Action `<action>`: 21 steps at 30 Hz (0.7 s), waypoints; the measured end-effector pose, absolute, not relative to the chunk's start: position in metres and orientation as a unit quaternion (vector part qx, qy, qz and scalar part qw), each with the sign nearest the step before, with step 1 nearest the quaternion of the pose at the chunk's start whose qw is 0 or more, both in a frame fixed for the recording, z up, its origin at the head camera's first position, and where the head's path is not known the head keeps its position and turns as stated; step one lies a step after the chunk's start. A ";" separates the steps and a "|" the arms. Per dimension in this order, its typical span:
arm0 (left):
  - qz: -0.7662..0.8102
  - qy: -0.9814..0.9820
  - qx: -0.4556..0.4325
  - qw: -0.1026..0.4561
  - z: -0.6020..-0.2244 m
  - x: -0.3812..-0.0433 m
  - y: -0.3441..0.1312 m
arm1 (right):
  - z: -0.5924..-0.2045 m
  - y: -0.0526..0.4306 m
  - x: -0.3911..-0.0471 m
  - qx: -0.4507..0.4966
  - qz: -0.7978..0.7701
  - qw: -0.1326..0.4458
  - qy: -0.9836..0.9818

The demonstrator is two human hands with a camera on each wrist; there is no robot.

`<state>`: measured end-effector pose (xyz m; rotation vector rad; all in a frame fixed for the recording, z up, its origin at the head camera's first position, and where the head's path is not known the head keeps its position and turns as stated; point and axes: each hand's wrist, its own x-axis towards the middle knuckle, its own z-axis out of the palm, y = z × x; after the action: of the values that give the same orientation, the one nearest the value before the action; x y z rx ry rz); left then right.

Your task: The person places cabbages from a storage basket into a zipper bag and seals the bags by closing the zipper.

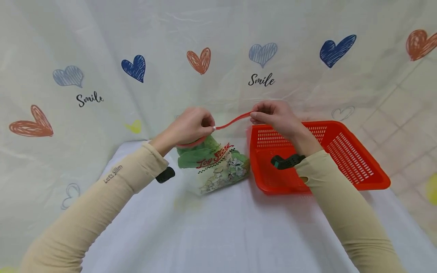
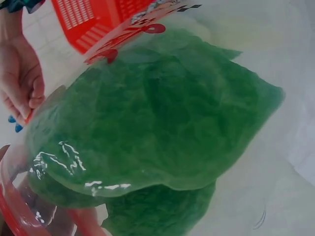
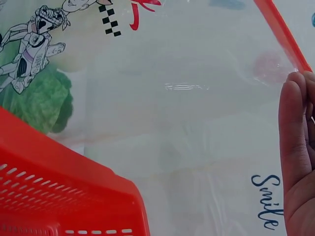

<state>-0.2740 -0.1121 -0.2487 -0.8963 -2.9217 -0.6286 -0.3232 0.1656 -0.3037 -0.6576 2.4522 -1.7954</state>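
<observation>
A clear zip bag (image 1: 223,172) printed "Toy Story" stands on the white-covered table with green leafy lettuce (image 2: 162,108) inside. My left hand (image 1: 191,123) pinches the bag's red zip strip (image 1: 235,120) near its middle, where a small white slider (image 1: 214,128) shows at the thumb tip. Farther right, my right hand (image 1: 278,115) pinches the strip's end between thumb and fingers. Between the two hands the strip sags in a slight curve. In the right wrist view, the bag's transparent upper side spreads beside the right fingers (image 3: 295,118).
Just right of the bag sits a red plastic basket (image 1: 358,151) with slotted walls, partly under my right forearm. Behind the table hangs a pale sheet (image 1: 225,22) with hearts and "Smile" printed on it. Dark straps with devices (image 1: 288,162) are on both wrists.
</observation>
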 end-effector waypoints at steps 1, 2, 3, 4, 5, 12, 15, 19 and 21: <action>-0.201 -0.937 -0.287 0.010 -0.249 -0.273 -0.112 | -0.304 0.164 -0.323 -0.219 -0.580 0.016 0.785; -0.202 -0.936 -0.287 0.009 -0.249 -0.273 -0.112 | -0.304 0.162 -0.322 -0.222 -0.583 0.017 0.781; -0.200 -0.936 -0.289 0.009 -0.249 -0.273 -0.112 | -0.304 0.160 -0.322 -0.225 -0.587 0.019 0.778; -0.199 -0.936 -0.292 0.008 -0.249 -0.273 -0.111 | -0.304 0.158 -0.322 -0.226 -0.591 0.022 0.774; -0.198 -0.935 -0.295 0.009 -0.249 -0.272 -0.111 | -0.304 0.157 -0.322 -0.228 -0.594 0.025 0.771; -0.212 -0.930 -0.300 0.020 -0.251 -0.269 -0.112 | -0.307 0.161 -0.323 -0.213 -0.585 0.021 0.782; -0.221 -0.928 -0.299 0.018 -0.252 -0.268 -0.115 | -0.309 0.163 -0.324 -0.216 -0.584 0.026 0.782; -0.241 -0.923 -0.300 -0.002 -0.254 -0.269 -0.121 | -0.310 0.165 -0.325 -0.209 -0.590 0.033 0.779; -0.253 -0.920 -0.298 -0.013 -0.254 -0.270 -0.126 | -0.311 0.167 -0.325 -0.204 -0.596 0.032 0.776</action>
<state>-0.2701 -0.1255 -0.2539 -0.9453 -2.9155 -0.8030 -0.3252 0.1669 -0.3108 -0.6273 2.3902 -1.8342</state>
